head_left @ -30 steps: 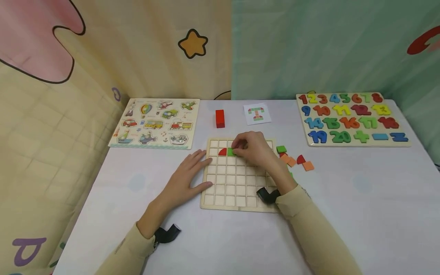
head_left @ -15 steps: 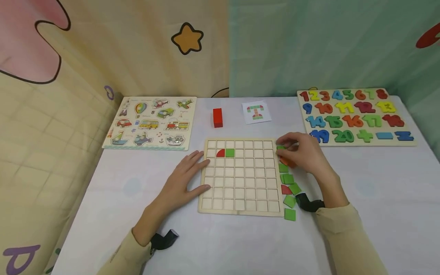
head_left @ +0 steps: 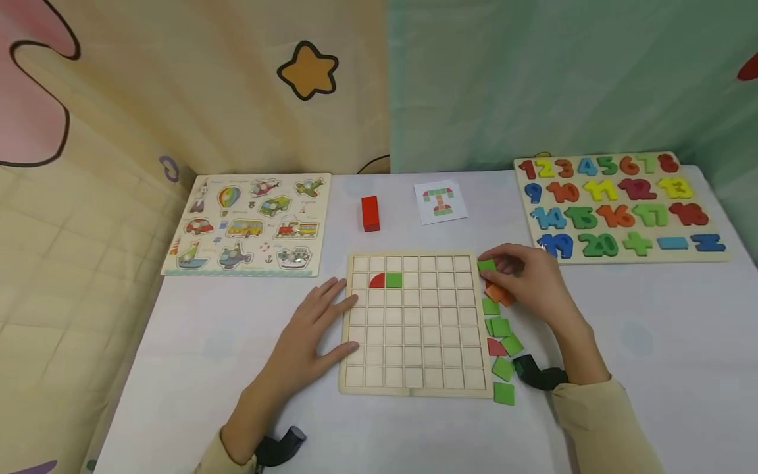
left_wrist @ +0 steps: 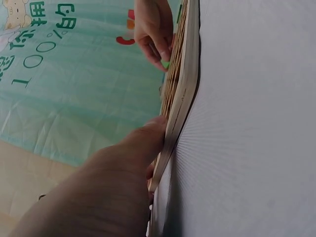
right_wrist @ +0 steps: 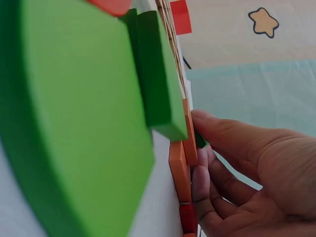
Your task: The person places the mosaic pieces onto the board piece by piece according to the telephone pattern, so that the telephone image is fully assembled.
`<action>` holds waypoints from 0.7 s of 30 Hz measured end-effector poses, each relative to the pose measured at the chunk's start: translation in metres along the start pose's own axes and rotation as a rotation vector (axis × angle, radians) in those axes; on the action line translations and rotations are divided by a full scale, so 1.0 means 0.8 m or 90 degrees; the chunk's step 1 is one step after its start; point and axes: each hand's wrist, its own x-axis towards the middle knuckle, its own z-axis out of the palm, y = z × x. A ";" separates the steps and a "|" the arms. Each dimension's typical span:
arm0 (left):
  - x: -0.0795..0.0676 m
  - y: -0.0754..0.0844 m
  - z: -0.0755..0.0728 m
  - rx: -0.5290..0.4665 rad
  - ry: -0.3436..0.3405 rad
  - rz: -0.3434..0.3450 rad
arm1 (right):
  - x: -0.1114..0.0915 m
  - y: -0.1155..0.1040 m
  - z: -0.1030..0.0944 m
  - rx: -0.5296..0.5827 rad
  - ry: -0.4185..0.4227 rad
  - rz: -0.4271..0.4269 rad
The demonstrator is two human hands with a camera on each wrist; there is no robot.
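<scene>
A wooden grid board (head_left: 414,317) lies mid-table; in its second row a red quarter-circle tile (head_left: 378,281) sits beside a green square tile (head_left: 394,280). My left hand (head_left: 308,329) rests at the board's left edge, fingers spread and touching the rim. At the board's upper right corner, my right hand (head_left: 530,276) pinches another green square tile (head_left: 487,264) between thumb and fingers; the right wrist view shows the tile (right_wrist: 200,139) partly hidden by the thumb. Orange tiles (head_left: 500,294) lie just below those fingers.
Several loose green tiles (head_left: 505,394) and a red quarter-circle (head_left: 496,347) line the board's right side. Behind the board are a red block (head_left: 370,214) and a pattern card (head_left: 441,202). A vehicle puzzle (head_left: 249,224) stands back left, a number puzzle (head_left: 622,207) back right.
My right hand has left the green tile in the grid, moved right to the loose tiles and taken hold of another green one. The left hand stays at the board's edge.
</scene>
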 end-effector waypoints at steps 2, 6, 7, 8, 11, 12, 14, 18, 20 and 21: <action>0.002 0.000 -0.001 -0.007 -0.004 0.004 | -0.001 0.001 -0.001 0.012 0.016 0.004; 0.003 -0.002 -0.006 -0.002 -0.011 0.012 | 0.000 0.003 0.001 0.043 0.033 0.016; -0.004 -0.001 -0.003 0.004 -0.004 0.016 | -0.005 0.004 0.004 0.049 0.037 0.012; -0.009 -0.001 -0.001 0.007 0.000 0.019 | -0.010 0.005 0.006 0.054 0.040 0.010; -0.014 0.001 -0.003 0.013 0.005 0.025 | -0.018 0.003 0.007 0.067 0.055 0.003; -0.013 0.001 -0.004 0.013 0.003 0.026 | -0.019 0.002 0.006 0.068 0.063 0.001; -0.007 0.000 -0.007 0.009 0.004 0.029 | -0.018 -0.003 0.003 0.068 0.076 -0.003; 0.003 -0.002 -0.002 -0.001 0.013 0.033 | -0.011 -0.015 0.004 0.072 0.088 -0.003; 0.004 -0.002 -0.003 -0.003 0.021 0.034 | -0.008 -0.031 0.007 0.074 0.089 -0.012; 0.004 -0.002 -0.004 -0.005 0.025 0.035 | -0.008 -0.040 0.009 0.073 0.089 -0.019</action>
